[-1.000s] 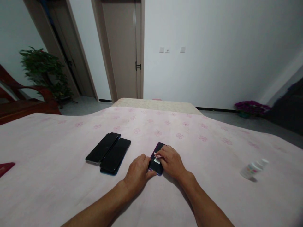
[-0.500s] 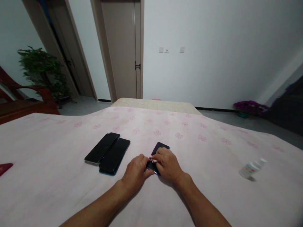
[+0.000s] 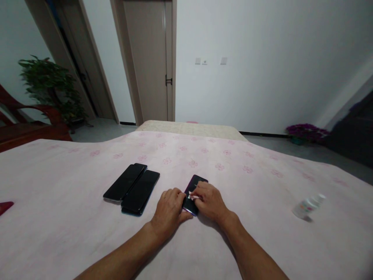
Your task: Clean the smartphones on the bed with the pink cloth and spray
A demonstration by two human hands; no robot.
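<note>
A dark smartphone [image 3: 190,187] with a purplish edge lies flat on the pink cloth, between my hands. My left hand [image 3: 168,209] grips its lower left edge, thumb at the near corner and fingers along the side. Pinched in my right hand [image 3: 210,199] is a small whitish wipe [image 3: 192,197], pressed on the phone's face; whether it is tissue or fabric I cannot tell. The right fingers hide part of the phone's right side. To the left rest several more dark phones [image 3: 140,193], overlapping one another, screens up.
A white bottle [image 3: 308,207] stands on the flower-patterned tablecloth [image 3: 247,241] at the right. A red flat object [image 3: 5,207] lies at the far left edge. Beyond the table are a wooden chair [image 3: 35,124], a green plant [image 3: 52,85] and a door [image 3: 147,58].
My right hand has shifted slightly up the phone with the wipe. The left fingers have drawn back a little to the left, so more of the phone's lower face shows.
</note>
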